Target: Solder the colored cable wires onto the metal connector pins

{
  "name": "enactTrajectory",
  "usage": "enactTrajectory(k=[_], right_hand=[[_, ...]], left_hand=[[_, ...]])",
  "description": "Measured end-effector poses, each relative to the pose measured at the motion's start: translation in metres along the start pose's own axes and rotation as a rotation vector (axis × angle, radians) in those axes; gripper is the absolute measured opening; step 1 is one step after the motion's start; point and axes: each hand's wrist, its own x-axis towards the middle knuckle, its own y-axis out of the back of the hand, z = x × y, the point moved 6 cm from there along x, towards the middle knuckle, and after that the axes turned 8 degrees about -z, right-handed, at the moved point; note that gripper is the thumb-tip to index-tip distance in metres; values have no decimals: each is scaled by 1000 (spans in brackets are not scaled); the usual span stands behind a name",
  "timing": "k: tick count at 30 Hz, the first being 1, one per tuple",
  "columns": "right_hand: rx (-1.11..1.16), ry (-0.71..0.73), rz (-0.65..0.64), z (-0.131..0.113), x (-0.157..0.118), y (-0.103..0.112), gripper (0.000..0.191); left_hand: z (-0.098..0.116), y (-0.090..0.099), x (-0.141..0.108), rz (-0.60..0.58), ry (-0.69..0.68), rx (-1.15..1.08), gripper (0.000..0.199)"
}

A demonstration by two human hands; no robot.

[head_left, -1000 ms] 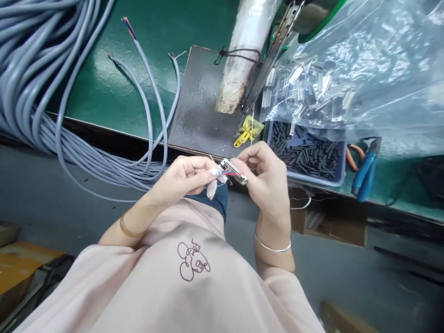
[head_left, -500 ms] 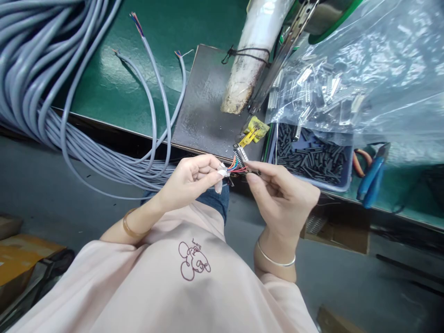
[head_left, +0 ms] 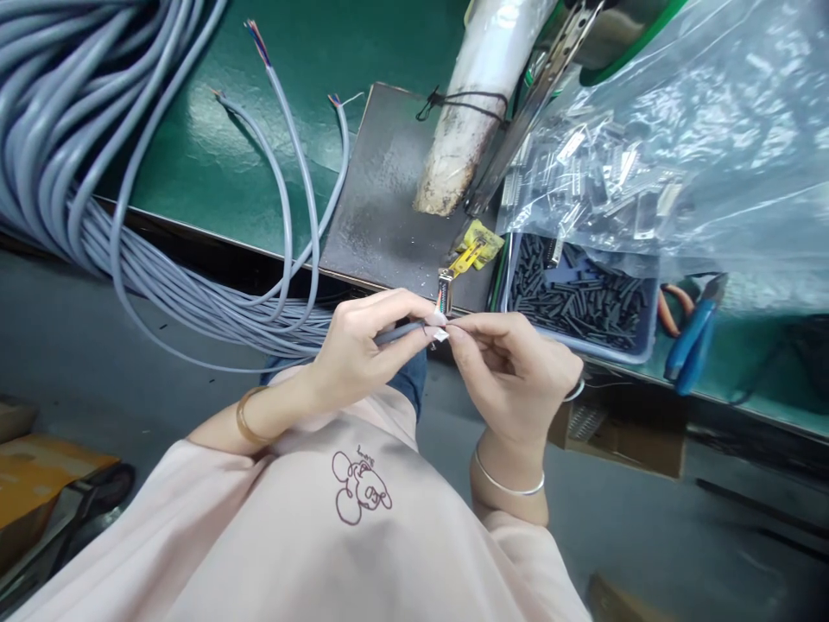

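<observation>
Between thumb and fingers, my left hand (head_left: 372, 345) pinches the end of a grey cable (head_left: 398, 332) where its coloured wires come out. The wires run up to a metal connector (head_left: 445, 289) at the table's front edge, beside a yellow clip (head_left: 472, 250). My right hand (head_left: 509, 358) is closed in a pinch just right of the left fingertips; what it holds is too small to make out. A small white piece (head_left: 441, 334) shows between the two hands.
Coiled grey cables (head_left: 58, 173) fill the left side. A soldering-stained white roll (head_left: 453, 147) lies on a dark board (head_left: 382, 190). Right of it are a tray (head_left: 638, 352) of black tubes, a plastic bag (head_left: 731, 147) of connectors and blue-handled cutters (head_left: 692, 345).
The connector has turned more upright. My right hand has left the connector's side and moved down and left to the left fingertips. More grey cable shows in my left hand.
</observation>
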Motion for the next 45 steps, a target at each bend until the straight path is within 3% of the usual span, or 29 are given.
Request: enactTrajectory(k=[3,5,10,15,18,20,22,24,26,27,30,35,45], right_hand=[[109,-124,139,12,-5,6,6],[151,-215,220,21,-7,10,11],[293,-301,3,33,1,-3,19],[460,-368,-45,34,-1,-9,17],[385,-346,-32,30,-3,-8,17],[231,-283,80,27,-2,-2,19],[143,-180,284,24,-2,9,22],[159,-47,551,21,-5,21,23],[187,45,700,20,-9,25,25],[180,60,695,20,-9,24,29],[116,-7,484,22,-8,12,38],[35,-18,208,24,-3,-8,19],[-125,137,211,16,13,-14,23]], left_hand=[[7,1,6,28,-76,24,8],[5,0,9,5,-47,-41,10],[-2,-3,11,-81,34,-195,15],[-16,-3,10,-46,156,-233,17],[-29,-4,9,-5,279,-324,20],[-36,-4,9,13,336,-416,22],[-43,-5,11,18,388,-515,24],[-48,-5,12,20,436,-580,27],[-51,-5,14,9,469,-615,28],[-51,-5,16,3,477,-626,29],[-51,-5,19,-7,487,-639,31],[-51,-3,23,-17,498,-606,29],[-51,3,36,89,428,-504,26]])
